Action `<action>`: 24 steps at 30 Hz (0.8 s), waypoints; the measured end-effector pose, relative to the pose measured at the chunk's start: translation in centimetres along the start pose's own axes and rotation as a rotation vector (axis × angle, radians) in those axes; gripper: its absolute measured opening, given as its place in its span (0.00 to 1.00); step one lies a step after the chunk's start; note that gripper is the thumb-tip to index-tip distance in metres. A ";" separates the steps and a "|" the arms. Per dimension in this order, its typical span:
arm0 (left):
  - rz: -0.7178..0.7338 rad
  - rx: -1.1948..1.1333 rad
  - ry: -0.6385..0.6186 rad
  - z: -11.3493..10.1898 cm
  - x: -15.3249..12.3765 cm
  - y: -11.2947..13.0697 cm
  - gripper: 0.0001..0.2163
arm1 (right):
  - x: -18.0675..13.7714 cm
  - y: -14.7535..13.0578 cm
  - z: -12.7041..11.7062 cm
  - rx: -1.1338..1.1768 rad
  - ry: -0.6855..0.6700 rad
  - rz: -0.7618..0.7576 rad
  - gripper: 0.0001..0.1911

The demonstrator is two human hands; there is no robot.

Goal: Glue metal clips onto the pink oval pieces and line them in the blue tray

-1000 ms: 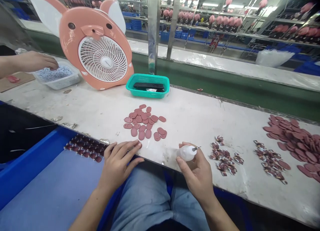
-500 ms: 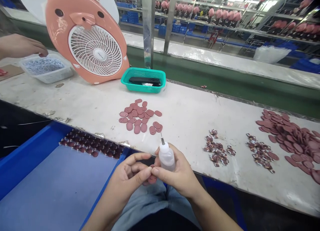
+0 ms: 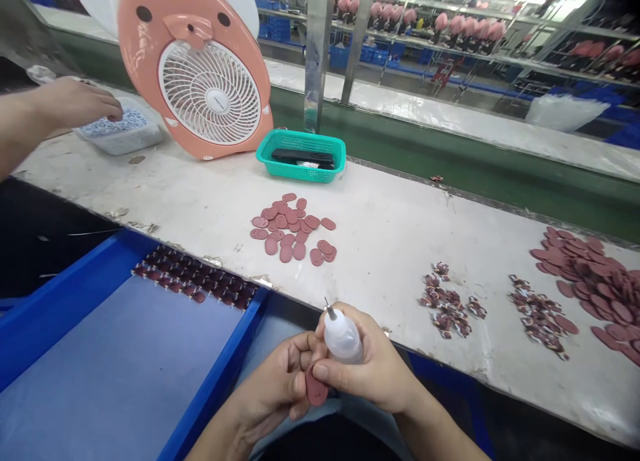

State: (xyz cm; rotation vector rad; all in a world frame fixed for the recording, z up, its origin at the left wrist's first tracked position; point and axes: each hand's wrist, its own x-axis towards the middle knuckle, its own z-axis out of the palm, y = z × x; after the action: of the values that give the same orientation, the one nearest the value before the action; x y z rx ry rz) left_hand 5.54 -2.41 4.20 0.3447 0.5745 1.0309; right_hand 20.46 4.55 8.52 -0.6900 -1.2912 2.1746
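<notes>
Left-hand fingers (image 3: 299,346) tight on pink oval (image 3: 316,389), right-hand fingers (image 3: 373,341) round bottle (image 3: 343,340), oval more exposed than before.

Factory — conveyor belt (image 3: 450,161), racked fans (image 3: 465,28)

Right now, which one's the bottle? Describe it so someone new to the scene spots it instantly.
Start at the long white bench; at its near edge, below the pile of red ovals, two hands meet. The bottle stands upright in the right hand, beside the left hand, which holds one oval. It alone is white plastic, with a thin needle tip.
</notes>
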 end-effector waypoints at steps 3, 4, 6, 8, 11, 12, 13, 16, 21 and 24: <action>0.012 -0.002 0.029 -0.3 -0.3 -0.1 0.25 | 0.1 0.4 0.2 -0.026 0.033 0.042 0.21; 0.027 -0.011 0.052 -0.4 -0.4 -0.2 0.24 | 0.1 0.5 0.1 -0.071 0.077 0.025 0.21; 0.081 -0.058 0.155 -0.7 -0.7 -0.3 0.23 | -0.3 0.4 -0.1 -0.220 0.220 -0.036 0.22; 0.144 -0.120 0.283 -1.1 -1.0 -0.4 0.23 | -0.9 0.1 -0.6 -0.411 0.319 -0.061 0.24; 0.241 -0.197 0.430 -1.5 -1.3 -0.1 0.21 | -2.2 -0.3 -1.4 -0.697 0.325 -0.005 0.25; 0.262 -0.213 0.463 -1.6 -1.3 0.0 0.20 | -2.6 -0.5 -1.6 -0.770 0.319 0.002 0.25; 0.276 -0.228 0.497 -1.5 -1.2 0.3 0.20 | -2.9 -0.6 -1.8 -0.828 0.322 -0.013 0.23; 0.272 -0.247 0.560 -0.8 -1.1 1.1 0.20 | -3.9 -1.2 -2.2 -0.921 0.342 -0.172 0.19; 0.263 -0.253 0.595 0.9 -0.8 1.9 0.20 | -4.8 -2.1 -2.1 -0.926 0.456 -0.440 0.18; 0.255 -0.256 0.573 1.6 -0.7 2.0 0.19 | -4.9 -1.7 -1.9 -0.757 0.523 -0.526 0.19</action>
State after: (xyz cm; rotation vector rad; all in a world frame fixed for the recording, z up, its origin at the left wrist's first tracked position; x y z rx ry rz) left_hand 4.82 -2.07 6.69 -0.1184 0.9135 1.4456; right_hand 25.59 3.30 10.06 -0.9714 -1.7302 0.9687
